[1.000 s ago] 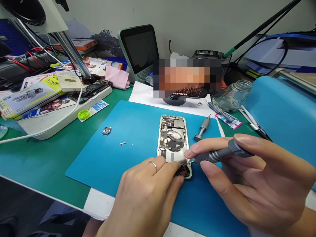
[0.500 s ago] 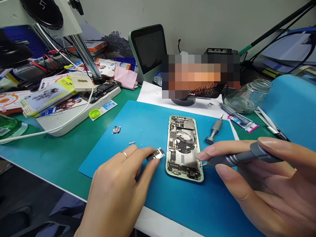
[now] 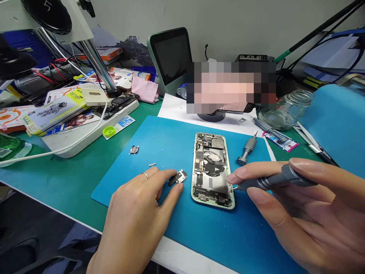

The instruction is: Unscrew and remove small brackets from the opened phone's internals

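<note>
An opened phone (image 3: 212,169) lies on a blue work mat (image 3: 159,140), its insides showing. My left hand (image 3: 139,217), with a ring on one finger, pinches a small metal phone part (image 3: 178,177) on the mat just left of the phone. My right hand (image 3: 302,213) grips a grey screwdriver (image 3: 270,182); its tip rests at the phone's lower right edge.
A second screwdriver (image 3: 245,151) lies right of the phone. Two small loose parts (image 3: 134,150) sit on the mat's left. A glass jar (image 3: 285,110), tablet (image 3: 169,61), microscope stand (image 3: 97,64), boxes and cables crowd the back.
My left hand took the small metal part off the phone's lower end, carried it left, and now lowers it onto the mat. The view shifted slightly.
</note>
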Tool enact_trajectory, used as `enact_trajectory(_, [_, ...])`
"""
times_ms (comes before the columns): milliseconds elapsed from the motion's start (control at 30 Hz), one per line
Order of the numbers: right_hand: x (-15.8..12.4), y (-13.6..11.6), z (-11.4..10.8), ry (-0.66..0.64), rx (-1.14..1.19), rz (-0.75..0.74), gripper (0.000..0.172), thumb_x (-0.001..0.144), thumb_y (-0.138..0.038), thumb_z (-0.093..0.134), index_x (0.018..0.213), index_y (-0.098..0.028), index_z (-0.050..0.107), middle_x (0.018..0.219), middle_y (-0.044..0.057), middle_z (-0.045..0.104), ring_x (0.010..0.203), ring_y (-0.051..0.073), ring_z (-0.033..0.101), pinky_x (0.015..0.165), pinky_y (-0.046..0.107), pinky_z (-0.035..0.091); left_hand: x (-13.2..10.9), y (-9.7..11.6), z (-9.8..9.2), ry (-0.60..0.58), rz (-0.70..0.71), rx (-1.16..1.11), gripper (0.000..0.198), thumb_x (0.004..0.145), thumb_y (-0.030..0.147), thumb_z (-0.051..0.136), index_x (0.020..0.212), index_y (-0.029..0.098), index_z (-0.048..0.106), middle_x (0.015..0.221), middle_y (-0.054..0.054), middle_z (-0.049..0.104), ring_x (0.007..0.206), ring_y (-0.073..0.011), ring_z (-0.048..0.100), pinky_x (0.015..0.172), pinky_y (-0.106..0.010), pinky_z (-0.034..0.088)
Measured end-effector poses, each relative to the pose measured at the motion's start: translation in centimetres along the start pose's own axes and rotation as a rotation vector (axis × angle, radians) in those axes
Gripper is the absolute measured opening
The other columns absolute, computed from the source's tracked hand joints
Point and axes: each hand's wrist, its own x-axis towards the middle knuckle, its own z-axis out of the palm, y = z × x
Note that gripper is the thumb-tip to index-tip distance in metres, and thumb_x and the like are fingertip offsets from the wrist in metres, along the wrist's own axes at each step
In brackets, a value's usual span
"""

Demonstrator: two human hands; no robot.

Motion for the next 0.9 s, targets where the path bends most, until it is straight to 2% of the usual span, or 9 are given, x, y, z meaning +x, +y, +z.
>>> enact_trajectory(133, [-0.1, 0.0, 0.1, -0.005, -0.032, -0.031, 0.074, 0.086, 0.001, 0.064, 0.148, -0.038, 0.054, 0.101, 0.003, 0.079, 0.086, 0.024, 0.081, 0.069, 0.033, 0.07, 0.0, -0.1, -0.1, 0.006, -0.002, -0.008, 0.017, 0.1, 0.04, 0.062, 0.112, 0.034, 0.073, 0.069, 0.005, 0.054, 0.062, -0.0159, 0.058, 0.062, -0.03, 0.037])
enact_trajectory(233, [-0.3, -0.1, 0.1, -0.044, -0.081, -0.013, 0.078, 0.086, 0.002, 0.066, 0.153, -0.033, 0.049, 0.106, 0.005, 0.079, 0.084, 0.023, 0.081, 0.076, 0.033, 0.071, -0.1, -0.2, -0.1, 0.019, 0.006, -0.012, 0.02, 0.1, 0.043, 0.06, 0.112, 0.033, 0.073, 0.071, 0.005, 0.056, 0.064, -0.0161, 0.06, 0.063, -0.03, 0.04])
enact_trajectory(333, [-0.3, -0.2, -0.1, -0.079, -0.076, -0.059, 0.08, 0.085, 0.004, 0.066, 0.155, -0.028, 0.046, 0.11, 0.005, 0.08, 0.086, 0.02, 0.081, 0.085, 0.03, 0.07, -0.2, -0.4, 0.1, 0.023, 0.012, -0.003, 0.022, 0.101, 0.045, 0.058, 0.11, 0.034, 0.074, 0.071, 0.004, 0.058, 0.064, -0.0164, 0.062, 0.063, -0.03, 0.042])
enact_trajectory(633, [-1.0, 0.5, -0.5, -0.142, -0.035, -0.124, 0.083, 0.086, 0.007, 0.063, 0.158, -0.026, 0.039, 0.128, 0.004, 0.077, 0.115, 0.018, 0.076, 0.108, 0.028, 0.06, -0.1, -0.5, 0.3, -0.01, -0.02, -0.019, 0.024, 0.102, 0.052, 0.055, 0.11, 0.038, 0.074, 0.07, 0.004, 0.055, 0.06, -0.0151, 0.059, 0.057, -0.027, 0.04])
enact_trajectory(900, [-1.1, 0.4, -0.5, -0.143, -0.031, -0.122, 0.08, 0.086, 0.008, 0.062, 0.155, -0.027, 0.041, 0.129, 0.004, 0.076, 0.118, 0.015, 0.074, 0.106, 0.025, 0.06, 0.2, -0.4, 0.4, -0.005, -0.025, -0.01, 0.023, 0.102, 0.05, 0.056, 0.107, 0.036, 0.074, 0.066, 0.004, 0.054, 0.057, -0.015, 0.056, 0.055, -0.026, 0.037])
